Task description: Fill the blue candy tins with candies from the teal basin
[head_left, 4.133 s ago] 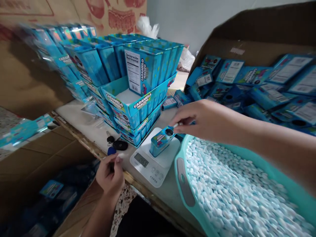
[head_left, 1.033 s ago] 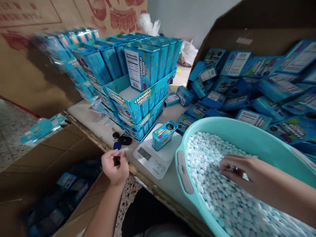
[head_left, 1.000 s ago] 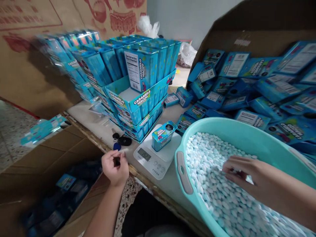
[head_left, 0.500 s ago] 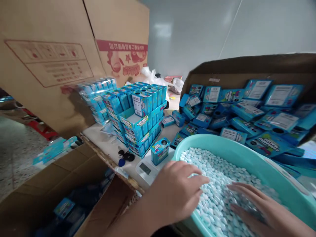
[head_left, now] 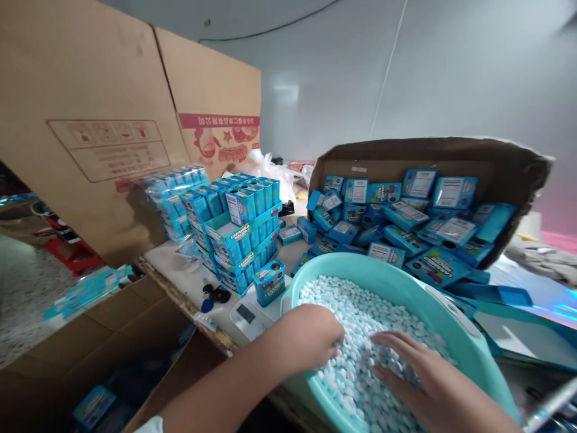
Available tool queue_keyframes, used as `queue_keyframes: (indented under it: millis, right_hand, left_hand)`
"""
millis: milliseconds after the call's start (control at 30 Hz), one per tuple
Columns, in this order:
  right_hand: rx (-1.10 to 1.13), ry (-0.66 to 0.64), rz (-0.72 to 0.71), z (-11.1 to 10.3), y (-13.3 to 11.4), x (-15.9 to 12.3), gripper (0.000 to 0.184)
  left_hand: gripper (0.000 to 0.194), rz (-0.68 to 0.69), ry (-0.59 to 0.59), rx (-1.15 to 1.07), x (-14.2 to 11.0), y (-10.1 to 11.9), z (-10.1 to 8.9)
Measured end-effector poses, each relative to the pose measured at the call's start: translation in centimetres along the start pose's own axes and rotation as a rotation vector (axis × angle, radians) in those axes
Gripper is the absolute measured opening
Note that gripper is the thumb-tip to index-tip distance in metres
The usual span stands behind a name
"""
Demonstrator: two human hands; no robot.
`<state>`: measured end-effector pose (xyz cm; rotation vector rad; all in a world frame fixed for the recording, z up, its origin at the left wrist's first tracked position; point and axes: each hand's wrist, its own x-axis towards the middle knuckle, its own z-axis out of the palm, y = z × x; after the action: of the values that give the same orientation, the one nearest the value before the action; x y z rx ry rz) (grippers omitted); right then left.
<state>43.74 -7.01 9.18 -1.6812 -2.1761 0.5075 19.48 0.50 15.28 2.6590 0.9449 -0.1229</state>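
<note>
A turquoise basin (head_left: 360, 262) holds a heap of pale blue and white candies (head_left: 356, 313). Over its left side, my left hand (head_left: 318, 334) has its fingers curled down at the candies; what they hold, if anything, is hidden. Opposite it, my right hand (head_left: 417, 373) rests among the candies, thumb and fingers apart, fingertips towards the left hand. Just left of the basin, a blue candy box (head_left: 269, 285) stands upright on a white scale (head_left: 250, 322), whose display I cannot read.
Display trays of blue boxes (head_left: 243, 237) are stacked behind the scale, with keys (head_left: 219, 294) beside them. A tipped carton (head_left: 383, 150) spills more blue boxes behind the basin. Below the table edge at left is an open carton (head_left: 85, 337); a tall cardboard carton (head_left: 112, 78) stands behind.
My left hand has moved from the basin's rim onto the candies, its fingers curling in. The right hand stays in the candies, and the view has shifted.
</note>
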Motion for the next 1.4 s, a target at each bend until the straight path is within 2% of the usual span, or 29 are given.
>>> queue_keyframes:
  millis: [167, 333, 433, 567, 667, 767, 900, 1033, 1133, 1200, 1267, 1400]
  right_hand:
    - [0.031, -0.049, 0.057, -0.3, -0.7, -0.2, 0.051]
    - [0.05, -0.057, 0.072, -0.6, -1.1, -0.4, 0.05]
    - [0.055, -0.044, 0.06, -0.9, -1.2, -0.4, 0.049]
    - [0.065, -0.037, 0.067, -1.2, -1.2, -0.6, 0.046]
    - [0.053, -0.036, 0.072, -1.4, -1.1, -0.7, 0.045]
    - [0.033, -0.046, 0.086, -1.4, -1.1, -0.5, 0.044]
    - [0.016, -0.055, 0.099, -1.5, -1.4, -0.1, 0.043]
    - [0.051, -0.013, 0.124, -2.2, -1.8, -0.2, 0.038]
    - [0.08, 0.027, 0.151, -2.8, -2.1, -0.4, 0.034]
    - [0.083, 0.036, 0.147, -3.0, -2.4, -0.4, 0.032]
    - [0.078, 0.029, 0.146, -3.0, -2.7, -0.2, 0.031]
    - [0.086, -0.009, 0.148, -2.8, -2.9, 0.1, 0.027]
  left_hand:
    - [0.017, 0.049, 0.033, -0.086, -0.4, 0.7, 0.0]
    - [0.018, -0.066, 0.027, -0.122, -0.4, 0.7, 0.0]
    - [0.016, -0.09, 0.009, -0.072, -0.1, 1.6, 0.1]
    - [0.019, -0.119, -0.082, 0.069, 0.3, 3.7, 0.1]
    - [0.018, -0.098, -0.043, 0.029, 0.4, 3.9, 0.1]
    - [0.015, -0.026, 0.031, -0.015, 0.5, 2.8, 0.5]
    - [0.013, 0.073, 0.062, -0.022, 0.8, 1.4, 1.1]
    - [0.012, 0.183, 0.082, -0.072, 1.2, 1.0, 1.5]
    - [0.014, 0.312, 0.125, -0.138, 1.0, 0.5, 1.2]
    - [0.014, 0.343, 0.196, -0.177, 0.2, -0.4, 0.4]
    - [0.014, 0.278, 0.292, -0.247, -1.2, -2.0, -1.0]
    - [0.019, -0.001, 0.535, -0.307, -4.2, -6.7, -4.3]
